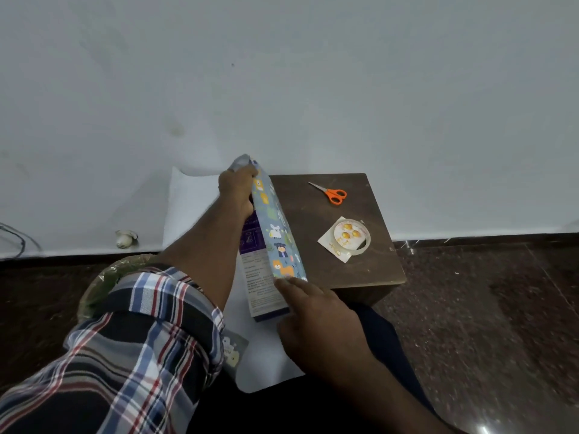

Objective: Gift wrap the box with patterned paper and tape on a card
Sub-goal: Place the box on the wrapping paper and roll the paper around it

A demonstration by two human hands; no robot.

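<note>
Left hand (238, 187) grips patterned paper (275, 227) against box (260, 277) — right hand (313, 314) steadies it.

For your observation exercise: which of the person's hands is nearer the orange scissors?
Left. The left hand grips the paper's far end, level with the scissors; the right hand sits at the box's near end, farther away.

At centre frame, the left hand (237, 186) grips the far end of the patterned paper (275, 233), folded up against the box (258, 277). The right hand (316, 324), lower centre, rests its fingers at the paper's near edge. The paper's white underside spreads beneath. To the right, a dark wooden stool (369, 270) holds orange scissors (330, 192), a card (336, 245) and a tape roll (360, 242).
</note>
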